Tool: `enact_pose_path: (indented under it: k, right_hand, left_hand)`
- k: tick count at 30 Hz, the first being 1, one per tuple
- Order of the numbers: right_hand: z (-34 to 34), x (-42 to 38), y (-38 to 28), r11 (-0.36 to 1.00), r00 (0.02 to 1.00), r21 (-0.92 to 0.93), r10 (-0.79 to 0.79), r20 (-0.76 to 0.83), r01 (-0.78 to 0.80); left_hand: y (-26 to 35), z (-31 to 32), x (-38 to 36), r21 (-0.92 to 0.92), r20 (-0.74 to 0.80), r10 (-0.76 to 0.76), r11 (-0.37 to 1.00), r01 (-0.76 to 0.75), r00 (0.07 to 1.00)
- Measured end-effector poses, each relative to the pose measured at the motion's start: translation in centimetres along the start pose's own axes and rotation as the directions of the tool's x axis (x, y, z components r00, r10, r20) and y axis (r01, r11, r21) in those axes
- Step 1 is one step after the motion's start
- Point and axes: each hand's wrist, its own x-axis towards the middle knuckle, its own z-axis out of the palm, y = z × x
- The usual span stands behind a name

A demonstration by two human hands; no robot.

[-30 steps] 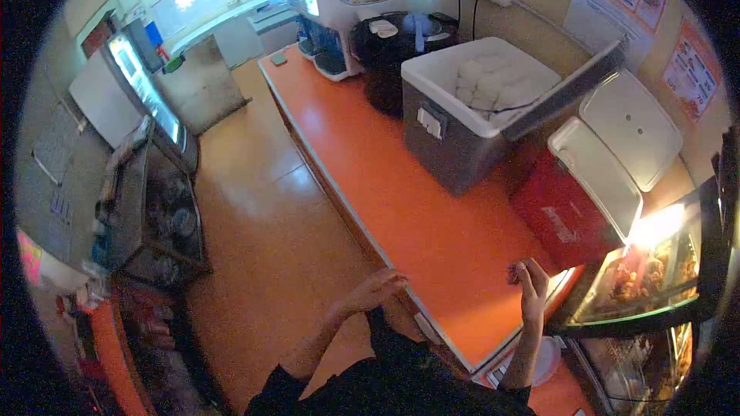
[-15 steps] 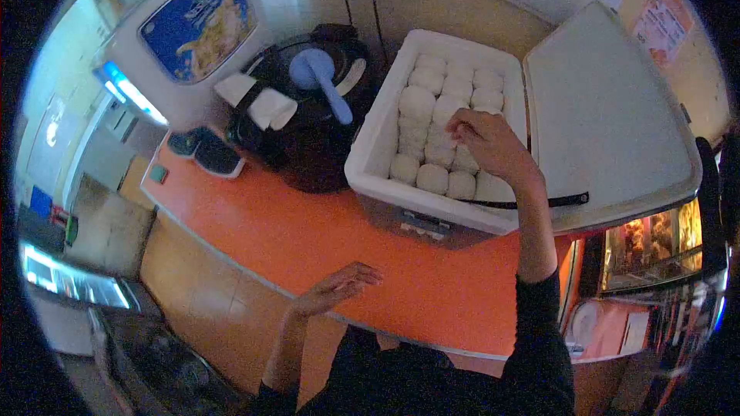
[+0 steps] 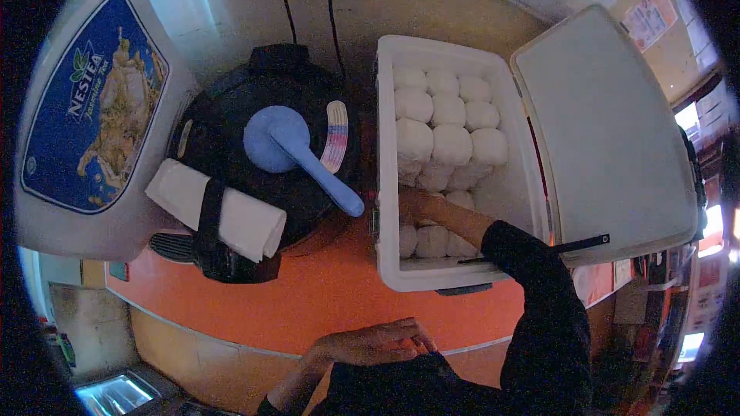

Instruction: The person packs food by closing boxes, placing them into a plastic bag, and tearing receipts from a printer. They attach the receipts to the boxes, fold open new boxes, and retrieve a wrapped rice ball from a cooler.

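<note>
My right hand (image 3: 422, 205) reaches down into a white cooler box (image 3: 388, 262), among white ball-shaped portions (image 3: 451, 145) stacked in rows. It is in shadow near the left wall, touching or close to the lower balls (image 3: 432, 241); its fingers are hidden, so any hold cannot be made out. My left hand (image 3: 374, 341) hovers at the counter's front edge, fingers stretched out and palm down, with nothing in it.
Left of the box stands a black rice cooker (image 3: 223, 100) with a blue scoop (image 3: 279, 140) and a folded white cloth (image 3: 250, 223). A Nestea dispenser (image 3: 100, 108) stands far left. The cooler's lid (image 3: 609, 139) hangs open rightward above the orange counter (image 3: 308, 304).
My right hand has gone from above the balls down into the box's near left part. My left hand has moved right and toward my body. The view has shifted closer.
</note>
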Motion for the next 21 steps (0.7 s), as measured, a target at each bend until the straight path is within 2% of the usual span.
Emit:
enact_pose_path:
  k: [4,6,10,12,13,15,16,18,19,20,21]
  right_hand:
    - [-0.4,-0.1,-1.8,0.996,0.998,-0.081,0.042,0.044,-0.039]
    - [-0.6,-0.8,-2.8,0.990,0.995,-0.120,0.079,0.057,-0.072]
    - [-2.5,-2.1,-3.2,0.975,0.987,-0.177,0.146,0.071,-0.132]
    - [-5.0,-3.3,-3.3,0.982,0.972,-0.186,0.084,0.217,-0.043]
    - [-6.9,-3.8,-3.6,0.982,0.971,-0.182,0.093,0.218,-0.053]
    - [-11.3,-4.6,-4.3,0.986,0.976,0.047,0.153,0.156,-0.163]
    - [-12.9,-5.2,-4.4,0.984,0.974,0.054,0.157,0.162,-0.168]
    - [-16.7,-5.9,-4.4,0.943,0.941,0.107,0.294,0.165,-0.314]
    - [-20.0,-6.7,-4.8,0.920,0.934,0.191,0.311,0.176,-0.343]
    - [-23.0,-7.6,-4.9,0.886,0.925,0.278,0.328,0.189,-0.371]
    - [-24.7,-8.5,-3.8,0.879,0.954,0.375,0.251,0.166,-0.296]
  left_hand:
    - [0.9,-1.3,0.5,0.022,-0.046,0.072,0.997,-0.071,0.996]
    - [2.6,-2.3,1.2,0.172,-0.037,0.205,0.965,-0.196,0.978]
    - [4.9,-3.2,2.6,0.133,-0.017,0.178,0.976,-0.174,0.984]
    - [5.6,-3.8,3.0,0.181,-0.061,0.278,0.948,-0.263,0.959]
    - [5.7,-4.0,3.1,0.175,-0.054,0.273,0.949,-0.261,0.960]
    - [5.6,-4.1,2.7,0.173,-0.150,0.228,0.964,-0.201,0.962]
    - [5.4,-4.2,2.4,0.164,-0.148,0.222,0.966,-0.198,0.964]
    - [5.1,-4.5,1.9,-0.016,-0.339,0.252,0.962,-0.273,0.907]
    - [4.8,-4.5,2.1,-0.020,-0.340,0.247,0.963,-0.270,0.907]
    - [4.4,-4.5,2.4,0.084,-0.515,0.328,0.939,-0.334,0.792]
    - [4.1,-4.4,2.9,0.200,-0.657,0.406,0.906,-0.372,0.635]
